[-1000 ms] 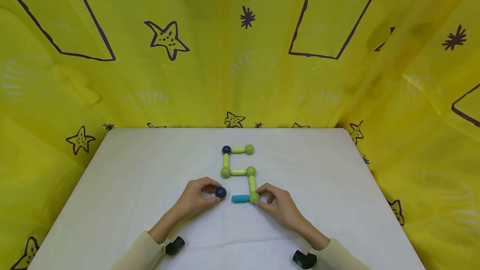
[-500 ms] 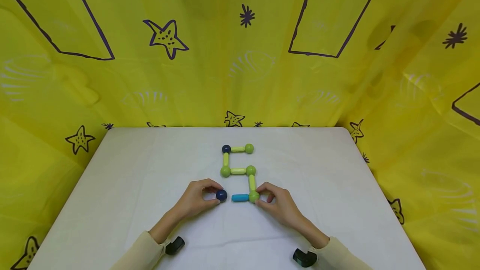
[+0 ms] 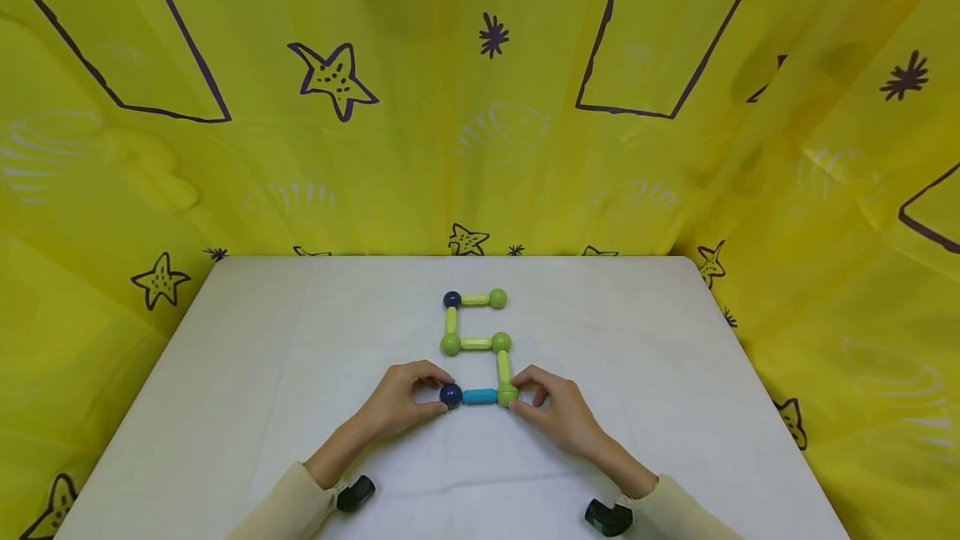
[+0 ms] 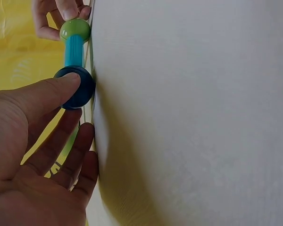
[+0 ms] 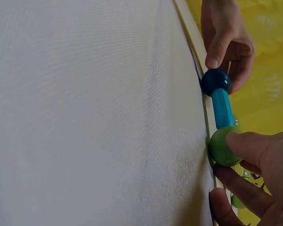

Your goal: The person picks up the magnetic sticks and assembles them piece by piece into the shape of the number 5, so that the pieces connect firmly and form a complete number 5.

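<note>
My left hand [image 3: 408, 398] pinches a dark blue ball [image 3: 451, 395] between thumb and fingers. That ball touches the left end of a blue stick [image 3: 480, 397], as the left wrist view also shows with the dark blue ball [image 4: 80, 89] against the blue stick [image 4: 74, 51]. At the stick's right end is a green ball [image 3: 507, 394], which my right hand [image 3: 558, 411] holds between thumb and fingers. From this green ball a light green stick [image 3: 504, 367] runs back to another green ball [image 3: 501, 342]. The whole piece lies flat on the table in a stepped, S-like shape.
Farther back, a light green stick [image 3: 476, 344] leads left to a green ball [image 3: 450, 343]. Another dark blue ball [image 3: 452, 299] and a green ball [image 3: 498, 298] form the far row. A white-covered table [image 3: 637, 332] lies beneath, with yellow patterned cloth [image 3: 420, 173] behind and beside it.
My left hand has moved slightly right and nearer with the dark blue ball, closing the gap to the blue stick's left end. My right hand has stayed on the green ball.
</note>
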Demonstrator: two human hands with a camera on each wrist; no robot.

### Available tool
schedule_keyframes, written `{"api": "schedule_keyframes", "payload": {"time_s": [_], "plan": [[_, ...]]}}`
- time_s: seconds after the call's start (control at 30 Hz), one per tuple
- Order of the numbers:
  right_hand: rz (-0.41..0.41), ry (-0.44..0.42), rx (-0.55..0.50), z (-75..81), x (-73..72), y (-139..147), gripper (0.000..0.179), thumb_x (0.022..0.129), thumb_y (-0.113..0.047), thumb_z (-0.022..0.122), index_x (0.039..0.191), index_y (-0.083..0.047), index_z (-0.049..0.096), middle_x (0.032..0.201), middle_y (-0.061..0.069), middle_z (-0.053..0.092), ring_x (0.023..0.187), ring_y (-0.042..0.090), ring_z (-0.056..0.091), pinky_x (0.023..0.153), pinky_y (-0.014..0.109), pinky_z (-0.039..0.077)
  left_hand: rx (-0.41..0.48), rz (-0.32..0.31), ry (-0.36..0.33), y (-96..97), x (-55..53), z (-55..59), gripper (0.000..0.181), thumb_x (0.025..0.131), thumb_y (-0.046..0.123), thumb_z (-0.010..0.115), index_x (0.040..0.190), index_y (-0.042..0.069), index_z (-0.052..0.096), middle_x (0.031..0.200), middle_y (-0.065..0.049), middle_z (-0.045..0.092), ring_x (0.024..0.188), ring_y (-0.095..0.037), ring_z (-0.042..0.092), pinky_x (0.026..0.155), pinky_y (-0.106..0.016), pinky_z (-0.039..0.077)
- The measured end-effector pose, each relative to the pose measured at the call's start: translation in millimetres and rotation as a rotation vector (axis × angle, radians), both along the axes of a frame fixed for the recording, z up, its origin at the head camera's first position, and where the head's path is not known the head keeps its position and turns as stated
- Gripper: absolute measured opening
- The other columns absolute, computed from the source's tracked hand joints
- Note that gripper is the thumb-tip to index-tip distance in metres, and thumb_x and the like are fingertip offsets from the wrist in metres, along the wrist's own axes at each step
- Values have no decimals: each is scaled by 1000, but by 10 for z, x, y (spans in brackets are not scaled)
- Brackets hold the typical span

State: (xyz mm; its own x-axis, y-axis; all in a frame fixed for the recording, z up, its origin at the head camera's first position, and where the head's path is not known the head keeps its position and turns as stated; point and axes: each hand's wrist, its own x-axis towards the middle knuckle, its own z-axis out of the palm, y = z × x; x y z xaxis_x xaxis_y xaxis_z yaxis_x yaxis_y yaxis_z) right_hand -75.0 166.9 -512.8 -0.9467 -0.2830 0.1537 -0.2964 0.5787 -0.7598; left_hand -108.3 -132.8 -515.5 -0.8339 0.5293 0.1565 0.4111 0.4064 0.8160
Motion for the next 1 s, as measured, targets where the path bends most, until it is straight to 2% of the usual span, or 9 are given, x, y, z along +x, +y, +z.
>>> {"api": "schedule_keyframes", "payload": {"time_s": [0.27, 0.43, 0.63, 0.83, 1.0], "plan": [[-11, -2, 15, -7, -11, -1, 27, 87, -16, 83, 111, -22, 72, 96, -10, 70, 72, 8, 55, 65, 24, 42, -21, 3, 6, 20, -19, 3, 33, 84, 3, 83, 114, 12, 74, 108, 4, 72, 99, -18, 65, 89, -33, 53], [29, 13, 40, -4, -34, 18, 30, 89, -17, 82, 117, -21, 70, 107, -9, 72, 75, 8, 56, 69, 26, 44, -32, 16, 42, -27, -18, 24, 35, 83, 5, 84, 116, 10, 74, 110, 1, 73, 99, -19, 67, 89, -35, 54], [76, 19, 49, -5, -45, 90, 40, 91, -16, 80, 127, -17, 64, 117, -4, 73, 78, 7, 57, 71, 26, 47, -43, 87, 85, -160, 12, 31, 40, 82, 9, 87, 119, 8, 73, 108, -1, 74, 94, -19, 67, 85, -36, 55], [120, 12, 46, 1, -51, 156, 45, 93, -16, 78, 134, -14, 60, 119, 1, 73, 78, 6, 57, 70, 27, 47, -52, 154, 116, -297, 39, 33, 40, 81, 11, 87, 118, 8, 73, 107, -1, 74, 92, -18, 67, 85, -36, 55], [137, -31, 55, 80, -121, 288, 51, 96, -23, 75, 142, -15, 54, 124, 5, 70, 84, 9, 61, 74, 30, 51, -87, 249, 253, -450, 13, 22, 52, 80, 11, 88, 128, 7, 68, 113, -7, 72, 92, -23, 66, 82, -41, 56]]}}
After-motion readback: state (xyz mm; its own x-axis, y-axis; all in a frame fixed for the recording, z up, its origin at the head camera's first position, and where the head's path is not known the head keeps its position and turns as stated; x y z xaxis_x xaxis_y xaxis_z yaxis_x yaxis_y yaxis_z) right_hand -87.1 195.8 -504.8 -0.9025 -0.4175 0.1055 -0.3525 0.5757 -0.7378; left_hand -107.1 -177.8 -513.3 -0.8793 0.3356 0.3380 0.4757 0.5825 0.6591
